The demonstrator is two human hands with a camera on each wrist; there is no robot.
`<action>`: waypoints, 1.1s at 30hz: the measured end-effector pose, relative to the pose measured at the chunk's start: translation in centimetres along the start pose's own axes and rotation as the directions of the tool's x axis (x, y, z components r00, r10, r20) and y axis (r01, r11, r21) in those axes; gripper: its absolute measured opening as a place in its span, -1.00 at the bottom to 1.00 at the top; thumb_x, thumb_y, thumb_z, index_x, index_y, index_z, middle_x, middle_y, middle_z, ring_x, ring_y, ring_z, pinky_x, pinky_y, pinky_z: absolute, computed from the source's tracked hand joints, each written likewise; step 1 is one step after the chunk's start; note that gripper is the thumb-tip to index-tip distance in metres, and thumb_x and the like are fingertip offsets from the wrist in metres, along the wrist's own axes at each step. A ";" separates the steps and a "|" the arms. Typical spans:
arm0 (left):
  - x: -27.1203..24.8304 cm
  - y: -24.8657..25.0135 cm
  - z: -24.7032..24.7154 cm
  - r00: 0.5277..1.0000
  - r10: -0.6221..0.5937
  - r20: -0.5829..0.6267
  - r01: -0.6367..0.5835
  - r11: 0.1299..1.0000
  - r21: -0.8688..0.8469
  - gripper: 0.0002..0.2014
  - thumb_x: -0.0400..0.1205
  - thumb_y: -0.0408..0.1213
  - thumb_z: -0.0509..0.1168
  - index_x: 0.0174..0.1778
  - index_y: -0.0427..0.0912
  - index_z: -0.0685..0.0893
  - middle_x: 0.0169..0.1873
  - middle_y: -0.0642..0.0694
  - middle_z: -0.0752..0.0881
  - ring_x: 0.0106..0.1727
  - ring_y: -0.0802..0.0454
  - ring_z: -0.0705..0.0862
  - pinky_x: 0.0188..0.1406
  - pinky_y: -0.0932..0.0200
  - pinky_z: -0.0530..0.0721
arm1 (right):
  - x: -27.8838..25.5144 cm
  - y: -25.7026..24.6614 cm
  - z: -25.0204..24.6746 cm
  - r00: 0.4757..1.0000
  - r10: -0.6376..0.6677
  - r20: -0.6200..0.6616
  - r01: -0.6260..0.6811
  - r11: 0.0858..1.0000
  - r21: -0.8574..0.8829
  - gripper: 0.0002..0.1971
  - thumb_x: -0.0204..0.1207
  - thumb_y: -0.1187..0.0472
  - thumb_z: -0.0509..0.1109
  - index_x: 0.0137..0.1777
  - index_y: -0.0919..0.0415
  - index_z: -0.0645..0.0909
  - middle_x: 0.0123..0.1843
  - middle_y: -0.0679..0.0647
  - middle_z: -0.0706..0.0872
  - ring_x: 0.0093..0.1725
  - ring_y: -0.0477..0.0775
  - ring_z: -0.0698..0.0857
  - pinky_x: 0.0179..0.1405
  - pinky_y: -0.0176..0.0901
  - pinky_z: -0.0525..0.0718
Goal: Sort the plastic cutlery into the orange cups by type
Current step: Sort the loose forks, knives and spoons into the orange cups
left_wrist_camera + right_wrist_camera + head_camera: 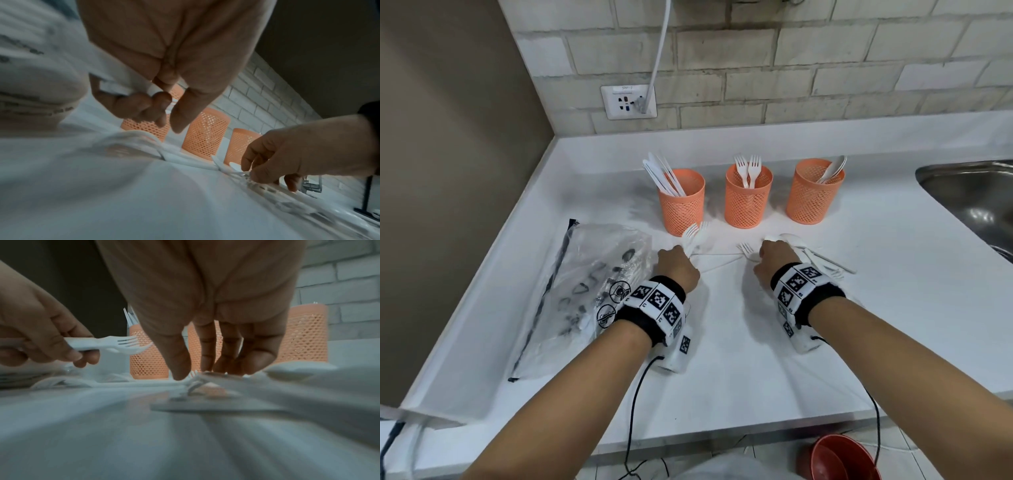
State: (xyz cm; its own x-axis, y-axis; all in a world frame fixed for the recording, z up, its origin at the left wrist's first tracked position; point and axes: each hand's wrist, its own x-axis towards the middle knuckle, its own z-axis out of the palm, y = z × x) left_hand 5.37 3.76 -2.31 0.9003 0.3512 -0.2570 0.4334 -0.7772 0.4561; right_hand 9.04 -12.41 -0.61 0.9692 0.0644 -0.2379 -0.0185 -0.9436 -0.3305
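Observation:
Three orange mesh cups stand in a row: the left cup (pixel 681 202) holds knives, the middle cup (pixel 748 198) forks, the right cup (pixel 814 193) spoons. In front of the left cup, my left hand (pixel 677 263) grips two white forks (pixel 694 234) by the handles, tines pointing away; the right wrist view shows them (pixel 121 344) clear of the counter. My right hand (pixel 768 256) reaches down and pinches a fork (pixel 746 248) that lies on the counter, thumb (pixel 179 368) on one side and fingers on the other. Loose white spoons and forks (pixel 822 260) lie just right of it.
A crumpled clear plastic bag (pixel 592 291) lies left of my left wrist. A steel sink (pixel 976 195) is set in the white counter (pixel 722 359) at far right. A brick wall with a socket (pixel 628 101) runs behind the cups. A red bowl (pixel 839 459) sits below the counter's front edge.

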 end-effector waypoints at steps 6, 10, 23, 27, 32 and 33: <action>0.5 0.0 -0.1 0.999 0.030 0.045 -0.036 0.991 0.129 -0.67 0.66 -0.35 0.16 0.33 -0.34 0.53 0.34 -0.24 0.60 0.39 -0.15 0.56 0.34 0.17 0.50 | 0.0 -0.8 -0.4 0.997 0.001 0.079 0.004 0.999 -0.054 -0.64 0.64 0.14 0.18 0.40 0.18 0.47 0.42 0.12 0.52 0.46 0.11 0.47 0.39 -0.11 0.49; 0.7 0.0 -0.1 0.997 0.036 0.065 -0.047 0.984 0.171 -0.69 0.66 -0.35 0.15 0.31 -0.33 0.55 0.31 -0.24 0.62 0.35 -0.17 0.59 0.30 0.13 0.54 | 0.6 -0.4 -0.5 0.997 -0.005 0.079 0.006 1.000 -0.016 -0.68 0.57 0.32 0.22 0.28 0.45 0.53 0.30 0.37 0.60 0.31 0.33 0.59 0.20 -0.01 0.57; 1.4 1.8 -2.0 0.975 0.038 0.218 0.035 0.947 -0.320 -0.75 0.65 -0.29 0.17 0.15 -0.33 0.62 -0.25 -0.21 0.59 -0.40 -0.06 0.50 -0.49 0.22 0.37 | 1.1 -2.1 -0.1 0.945 -0.327 -0.005 0.326 0.942 -0.082 -0.71 0.50 0.47 0.06 0.18 0.30 0.44 0.18 0.26 0.66 0.25 0.30 0.58 0.44 0.17 0.31; 1.8 1.8 -2.1 0.974 -0.003 0.227 0.112 0.875 -0.470 -0.90 0.63 -0.39 0.16 -0.17 -0.17 0.54 -0.42 -0.08 0.46 -0.49 0.05 0.35 -0.61 0.30 0.27 | 0.6 -2.2 -0.4 0.912 -0.410 -0.006 0.399 0.890 -0.221 -0.61 0.47 0.49 0.02 0.29 0.29 0.34 0.23 0.22 0.68 0.28 0.27 0.59 0.49 0.25 0.19; 2.6 1.1 -2.8 0.996 -0.024 0.085 0.060 0.888 -0.456 -0.89 0.62 -0.30 0.19 -0.06 -0.26 0.56 -0.37 -0.23 0.54 -0.45 -0.09 0.48 -0.51 0.23 0.38 | 1.0 -1.0 -1.4 0.939 -0.344 -0.016 0.331 0.915 -0.231 -0.72 0.62 0.34 0.02 0.31 0.31 0.32 0.15 0.30 0.68 0.09 0.34 0.66 -0.06 0.03 0.49; 2.8 1.0 -2.9 0.997 -0.005 0.076 0.032 0.935 -0.353 -0.86 0.62 -0.29 0.20 -0.03 -0.28 0.60 -0.26 -0.33 0.62 -0.34 -0.19 0.61 -0.41 0.18 0.47 | 1.2 -0.8 -1.4 0.952 -0.306 -0.025 0.295 0.935 -0.198 -0.73 0.66 0.25 0.02 0.30 0.32 0.33 0.15 0.31 0.68 0.10 0.34 0.66 -0.07 0.03 0.51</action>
State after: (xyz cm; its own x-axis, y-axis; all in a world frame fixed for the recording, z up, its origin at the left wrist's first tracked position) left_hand 8.44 5.46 -0.07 0.8925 0.3147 -0.3231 0.4477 -0.5318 0.7189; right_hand 10.56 -12.08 0.67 0.9341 0.3417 -0.1029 0.3175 -0.9274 -0.1978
